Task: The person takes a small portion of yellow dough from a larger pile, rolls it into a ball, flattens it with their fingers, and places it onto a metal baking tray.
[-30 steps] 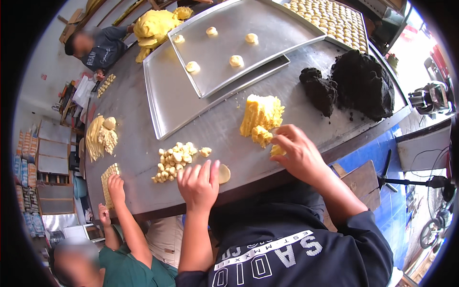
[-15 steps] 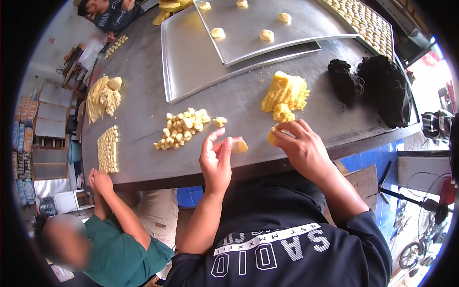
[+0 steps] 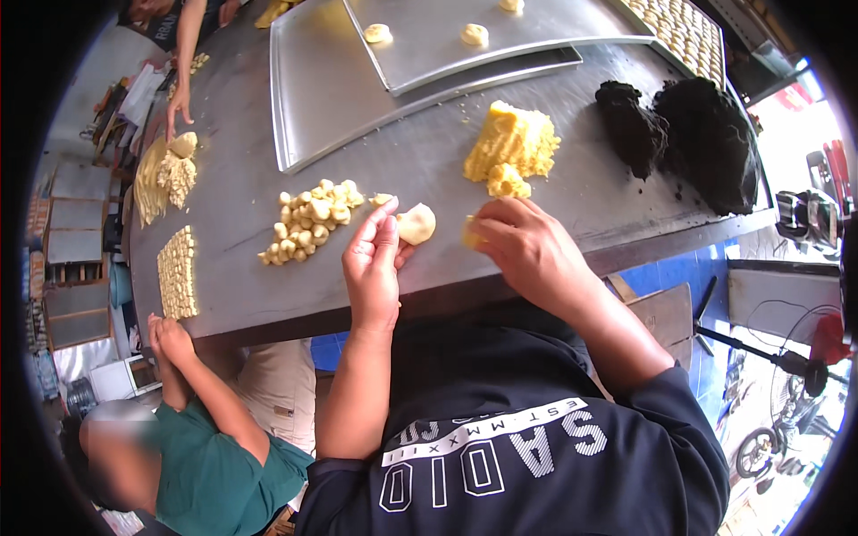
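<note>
My left hand (image 3: 374, 263) holds a flattened pale dough round (image 3: 416, 223) upright between thumb and fingers, above the front part of the metal table (image 3: 393, 143). My right hand (image 3: 536, 250), to its right, has its fingers closed on a small piece of yellow filling (image 3: 475, 234). Just beyond that hand lies a crumbly yellow filling mound (image 3: 508, 143). A heap of small dough balls (image 3: 310, 223) is to the left of my left hand, with a loose small piece behind my fingertips.
Overlapping metal trays (image 3: 313, 107) with dough pieces at the back; a filled tray (image 3: 679, 40) back right; dark masses (image 3: 702, 147) right; dough piles (image 3: 176, 268) left. A co-worker in green (image 3: 210, 451) sits left; another person's arm (image 3: 183, 76) reaches from back left.
My left hand has lifted the dough round from the table. My right hand has pulled a yellow piece toward it. The far co-worker's arm has reached out to the left-hand pile.
</note>
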`<state>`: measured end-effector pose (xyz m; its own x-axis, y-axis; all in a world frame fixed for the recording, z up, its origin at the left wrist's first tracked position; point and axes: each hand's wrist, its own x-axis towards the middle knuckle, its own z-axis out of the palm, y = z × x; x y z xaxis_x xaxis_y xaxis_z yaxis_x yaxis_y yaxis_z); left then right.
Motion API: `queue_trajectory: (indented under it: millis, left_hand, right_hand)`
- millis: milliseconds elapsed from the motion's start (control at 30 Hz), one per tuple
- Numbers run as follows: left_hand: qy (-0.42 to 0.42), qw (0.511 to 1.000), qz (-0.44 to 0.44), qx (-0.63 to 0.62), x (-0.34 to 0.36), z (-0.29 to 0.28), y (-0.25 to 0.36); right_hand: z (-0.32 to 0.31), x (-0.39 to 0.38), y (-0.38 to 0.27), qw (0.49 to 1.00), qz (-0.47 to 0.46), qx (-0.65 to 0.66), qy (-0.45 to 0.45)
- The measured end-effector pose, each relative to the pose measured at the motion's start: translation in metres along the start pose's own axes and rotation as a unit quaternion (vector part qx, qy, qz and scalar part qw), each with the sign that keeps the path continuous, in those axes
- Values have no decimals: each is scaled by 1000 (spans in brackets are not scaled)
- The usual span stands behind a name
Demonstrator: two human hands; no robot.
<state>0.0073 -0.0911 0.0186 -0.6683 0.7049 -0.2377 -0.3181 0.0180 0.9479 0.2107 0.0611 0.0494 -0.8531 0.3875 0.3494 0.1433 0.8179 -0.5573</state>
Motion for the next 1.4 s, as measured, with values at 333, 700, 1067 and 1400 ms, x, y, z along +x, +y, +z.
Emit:
queue_trajectory:
  millis: [333,700,1067,1400]
  left_hand:
    - [-93,985,131,56,-14,12,1]
    - [-84,814,346,458,7,3,-1]
    - [-227,814,315,433,-2,3,8]
    - [-243,965,48,86,20,-1,14]
  right_hand:
    - [21,23,-22,991,-30,70,108]
    - [27,15,-36,994,-59,82,31]
    - [20,33,-34,989,1,150,12]
    - [-4,-6,32,990,114,-23,81]
